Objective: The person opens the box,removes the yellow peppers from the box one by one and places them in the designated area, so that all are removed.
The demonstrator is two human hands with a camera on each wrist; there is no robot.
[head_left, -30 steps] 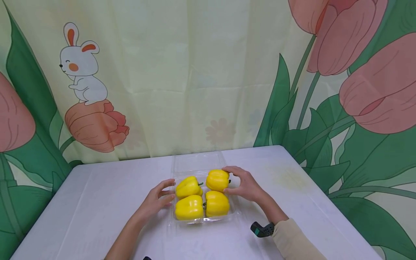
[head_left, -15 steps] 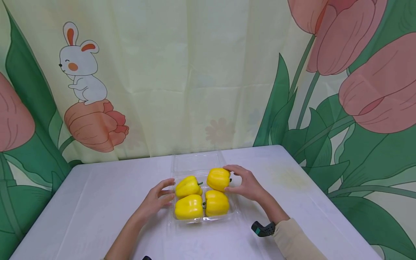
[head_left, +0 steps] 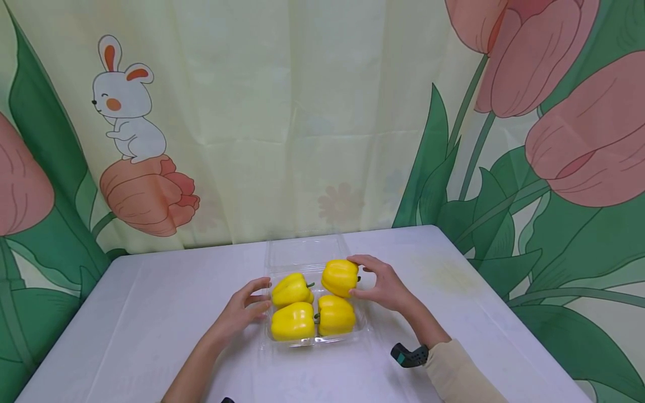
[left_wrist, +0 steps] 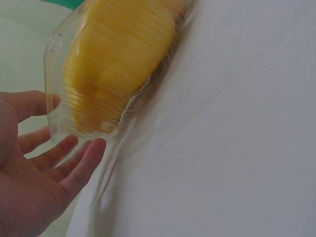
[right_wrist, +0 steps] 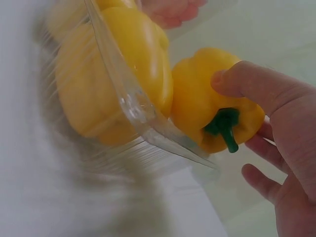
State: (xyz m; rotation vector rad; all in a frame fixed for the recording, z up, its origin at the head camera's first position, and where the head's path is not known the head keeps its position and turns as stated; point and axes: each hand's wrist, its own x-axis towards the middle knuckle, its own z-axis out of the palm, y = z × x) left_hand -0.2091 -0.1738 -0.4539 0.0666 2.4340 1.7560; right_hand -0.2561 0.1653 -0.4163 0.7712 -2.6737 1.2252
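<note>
One pepper (head_left: pixel 340 278), pinched in your right hand (head_left: pixel 381 285), could slip if that hold loosens — your left hand (head_left: pixel 243 308) lies spread beside the tray (right_wrist: pixel 136 108).

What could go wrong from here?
Slip: the right hand pinches the far-right yellow pepper, but its lowest visible finger stands clear, so the pepper might roll out of the grip.
Knock: the near-right pepper lies close by and could get nudged.
Shift: the left hand is beside the clear container with no firm grip visible; a bump might slide it.
</note>
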